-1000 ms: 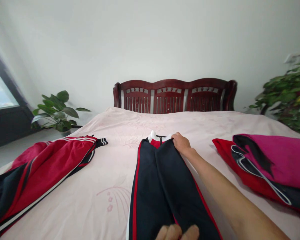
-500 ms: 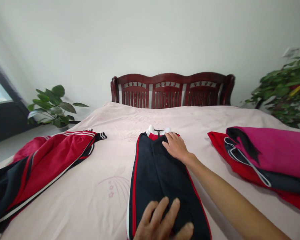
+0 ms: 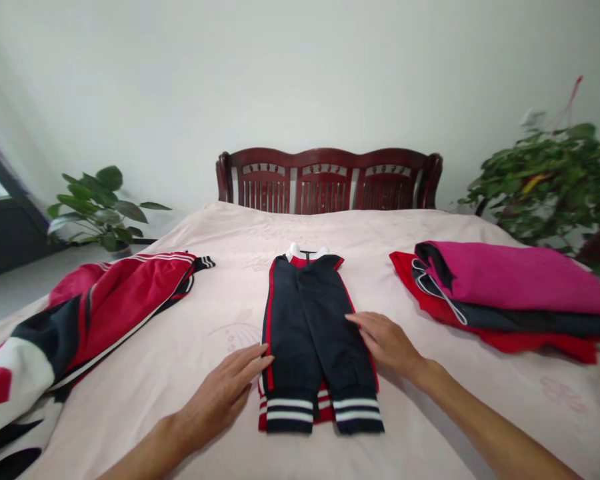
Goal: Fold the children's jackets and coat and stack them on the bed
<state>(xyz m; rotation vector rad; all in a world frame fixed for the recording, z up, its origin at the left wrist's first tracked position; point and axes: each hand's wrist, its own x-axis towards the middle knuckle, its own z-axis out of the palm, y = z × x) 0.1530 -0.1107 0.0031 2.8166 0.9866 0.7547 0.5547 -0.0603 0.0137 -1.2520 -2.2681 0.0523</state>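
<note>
A navy jacket (image 3: 307, 313) with red side piping and a white collar lies face down or folded, I cannot tell which, in the middle of the bed. Both sleeves are laid lengthwise over it, their striped cuffs (image 3: 290, 415) at the near end. My left hand (image 3: 230, 383) rests at the jacket's left edge, fingers stretched out and fingertips touching the piping. On the opposite side, my right hand (image 3: 383, 340) lies with extended fingers over the right edge. Neither hand grips the cloth, as far as shows.
A crumpled red, navy and white jacket (image 3: 130, 300) lies on the left of the pink bedsheet (image 3: 220, 280). To the right is a pile of folded clothes, magenta (image 3: 520, 277) on top. Behind are a wooden headboard (image 3: 325, 187) and potted plants (image 3: 100, 207).
My right hand has moved from near the collar down to the jacket's right edge. My left hand has shifted left, off the lower front. The view now takes in the cuffs.
</note>
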